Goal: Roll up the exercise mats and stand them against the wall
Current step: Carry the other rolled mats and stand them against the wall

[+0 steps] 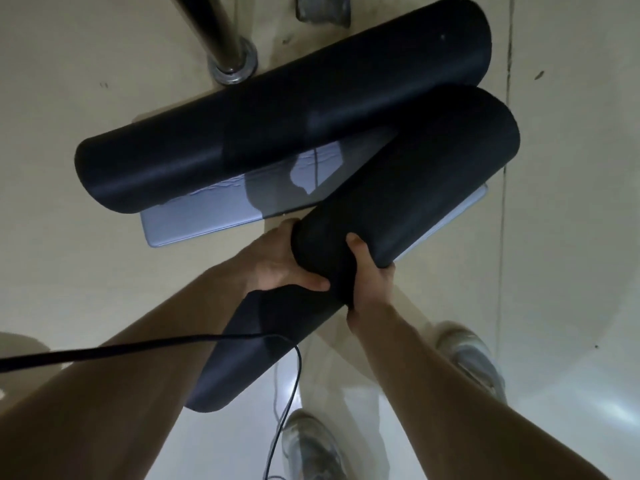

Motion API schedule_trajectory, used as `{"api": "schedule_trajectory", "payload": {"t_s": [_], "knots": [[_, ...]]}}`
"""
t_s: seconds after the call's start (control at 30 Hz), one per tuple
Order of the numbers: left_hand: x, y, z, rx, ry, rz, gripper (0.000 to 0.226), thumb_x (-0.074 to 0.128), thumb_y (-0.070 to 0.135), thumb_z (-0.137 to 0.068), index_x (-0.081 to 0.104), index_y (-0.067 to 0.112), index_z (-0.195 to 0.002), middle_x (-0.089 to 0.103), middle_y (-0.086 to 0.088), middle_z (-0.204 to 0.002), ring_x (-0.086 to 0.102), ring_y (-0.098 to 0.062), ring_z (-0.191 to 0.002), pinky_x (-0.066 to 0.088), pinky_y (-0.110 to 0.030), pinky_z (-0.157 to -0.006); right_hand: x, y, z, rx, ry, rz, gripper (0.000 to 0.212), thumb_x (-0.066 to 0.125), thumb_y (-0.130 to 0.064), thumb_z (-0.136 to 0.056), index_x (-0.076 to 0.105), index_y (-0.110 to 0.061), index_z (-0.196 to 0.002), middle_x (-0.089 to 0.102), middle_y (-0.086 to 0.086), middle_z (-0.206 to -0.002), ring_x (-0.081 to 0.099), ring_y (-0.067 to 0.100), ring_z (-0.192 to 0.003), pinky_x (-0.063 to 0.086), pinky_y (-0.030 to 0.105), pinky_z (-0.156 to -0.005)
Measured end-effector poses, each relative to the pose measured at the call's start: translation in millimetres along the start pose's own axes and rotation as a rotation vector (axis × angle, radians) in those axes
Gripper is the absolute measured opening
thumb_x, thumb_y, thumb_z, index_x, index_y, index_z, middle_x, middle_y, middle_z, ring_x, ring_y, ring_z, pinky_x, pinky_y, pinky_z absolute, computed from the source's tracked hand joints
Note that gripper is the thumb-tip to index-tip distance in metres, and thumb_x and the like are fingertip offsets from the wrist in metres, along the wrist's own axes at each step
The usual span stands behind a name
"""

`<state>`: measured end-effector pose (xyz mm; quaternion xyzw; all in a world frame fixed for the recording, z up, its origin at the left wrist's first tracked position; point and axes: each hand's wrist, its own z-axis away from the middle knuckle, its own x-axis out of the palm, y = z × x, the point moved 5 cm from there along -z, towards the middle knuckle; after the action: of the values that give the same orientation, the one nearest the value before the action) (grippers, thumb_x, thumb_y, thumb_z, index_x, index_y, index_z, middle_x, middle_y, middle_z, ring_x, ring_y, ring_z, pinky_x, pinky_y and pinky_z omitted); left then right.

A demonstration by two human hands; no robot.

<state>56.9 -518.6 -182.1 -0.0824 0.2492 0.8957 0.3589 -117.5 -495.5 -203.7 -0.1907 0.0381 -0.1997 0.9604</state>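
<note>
Both hands wrapped around one rolled black mat [398, 209], gripping it near mid-length. Left hand [280, 261] cupped against the roll's left side, thumb laid across the front, fingers hidden behind. Right hand [367, 268] clasped on the right side, thumb pressed up onto the dark surface, fingers curled under and out of sight. Held roll slanted from lower left to upper right, raised off the floor, lower end near the feet, upper end touching or just beside a second rolled black mat [277, 123]; contact not certain. Second roll lying on the floor, angled from left up to right, resting across a flat grey-lilac mat [194, 223] spread beneath both. Chrome pole [221, 39] with round base flange standing on the pale tiled floor [86, 64], just behind the lying roll. Thin black cable [138, 344] crossing the left forearm and looping down between two grey shoes [308, 445]. Small dark object [322, 8] at top edge, identity unclear.
</note>
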Motion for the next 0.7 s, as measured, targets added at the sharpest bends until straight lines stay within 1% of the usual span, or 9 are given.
{"api": "schedule_trajectory", "payload": {"t_s": [0.07, 0.13, 0.2, 0.27, 0.33, 0.4, 0.5, 0.6, 0.7], "knots": [[3, 5, 0, 0.054, 0.065, -0.028, 0.132, 0.092, 0.063, -0.044, 0.026, 0.031, -0.153, 0.053, 0.009, -0.135, 0.053, -0.019, -0.121, 0.047, -0.039, -0.102, -5, -2, -2, 0.007, -0.063, 0.014, 0.103, 0.091, -0.056, -0.046, 0.049, -0.028, -0.136, 0.067, -0.004, -0.127, 0.067, 0.022, -0.113, 0.058, 0.046, -0.098], [4, 3, -3, 0.061, 0.085, 0.012, 0.128, 0.096, 0.055, -0.050, 0.026, 0.030, -0.154, 0.051, 0.011, -0.131, 0.051, -0.016, -0.116, 0.045, -0.035, -0.098, -9, -5, -6, -0.015, -0.089, 0.087, 0.104, 0.091, -0.059, -0.048, 0.045, -0.030, -0.137, 0.064, -0.007, -0.131, 0.064, 0.017, -0.114, 0.056, 0.039, -0.093], [2, 4, -3, 0.051, 0.074, 0.023, 0.126, 0.097, 0.051, -0.053, 0.024, 0.030, -0.155, 0.052, 0.009, -0.133, 0.052, -0.017, -0.117, 0.045, -0.035, -0.099, -13, -7, -6, -0.034, -0.024, 0.179, 0.129, 0.090, -0.075, -0.036, 0.038, -0.034, -0.147, 0.057, -0.006, -0.140, 0.058, 0.020, -0.124, 0.052, 0.041, -0.096], [1, 4, -4, 0.043, 0.055, 0.007, 0.128, 0.097, 0.051, -0.053, 0.022, 0.031, -0.155, 0.053, 0.004, -0.139, 0.053, -0.022, -0.123, 0.046, -0.041, -0.104, -14, -5, -4, -0.021, 0.058, 0.227, 0.160, 0.082, -0.088, -0.019, 0.021, -0.039, -0.158, 0.046, -0.002, -0.151, 0.050, 0.029, -0.136, 0.048, 0.054, -0.107], [0, 4, -5, 0.029, 0.034, 0.010, 0.128, 0.097, 0.050, -0.055, 0.021, 0.031, -0.156, 0.052, 0.003, -0.142, 0.052, -0.024, -0.125, 0.046, -0.043, -0.106, -13, -3, -4, -0.026, 0.081, 0.202, 0.166, 0.081, -0.089, -0.015, 0.018, -0.039, -0.160, 0.044, 0.001, -0.154, 0.049, 0.032, -0.137, 0.048, 0.056, -0.110], [1, 4, -7, 0.032, 0.025, 0.015, 0.128, 0.096, 0.050, -0.055, 0.020, 0.032, -0.156, 0.051, 0.003, -0.143, 0.052, -0.024, -0.126, 0.045, -0.043, -0.106, -13, -4, -5, -0.037, 0.075, 0.151, 0.158, 0.087, -0.085, -0.019, 0.025, -0.033, -0.156, 0.052, -0.001, -0.147, 0.056, 0.028, -0.130, 0.051, 0.050, -0.108], [2, 3, -6, 0.039, 0.030, 0.036, 0.129, 0.096, 0.053, -0.054, 0.020, 0.032, -0.156, 0.051, 0.004, -0.143, 0.051, -0.023, -0.126, 0.045, -0.044, -0.106, -12, -4, -4, -0.017, 0.017, 0.082, 0.129, 0.094, -0.069, -0.038, 0.034, -0.023, -0.144, 0.056, -0.005, -0.134, 0.058, 0.020, -0.115, 0.047, 0.037, -0.098], [4, 3, -5, 0.057, 0.021, 0.098, 0.124, 0.094, 0.055, -0.056, 0.023, 0.031, -0.155, 0.050, 0.004, -0.143, 0.050, -0.023, -0.129, 0.044, -0.047, -0.109, -11, -3, 0, 0.036, -0.062, 0.071, 0.098, 0.084, -0.061, -0.053, 0.044, -0.018, -0.130, 0.059, -0.008, -0.114, 0.056, 0.011, -0.096, 0.038, 0.035, -0.095], [7, 5, 1, 0.063, 0.012, 0.149, 0.121, 0.092, 0.059, -0.054, 0.028, 0.031, -0.152, 0.053, 0.003, -0.139, 0.053, -0.024, -0.126, 0.045, -0.050, -0.108, -15, -2, 8, 0.071, -0.085, 0.055, 0.112, 0.089, -0.062, -0.042, 0.047, -0.017, -0.136, 0.063, -0.003, -0.125, 0.061, 0.019, -0.109, 0.045, 0.045, -0.105]]}}
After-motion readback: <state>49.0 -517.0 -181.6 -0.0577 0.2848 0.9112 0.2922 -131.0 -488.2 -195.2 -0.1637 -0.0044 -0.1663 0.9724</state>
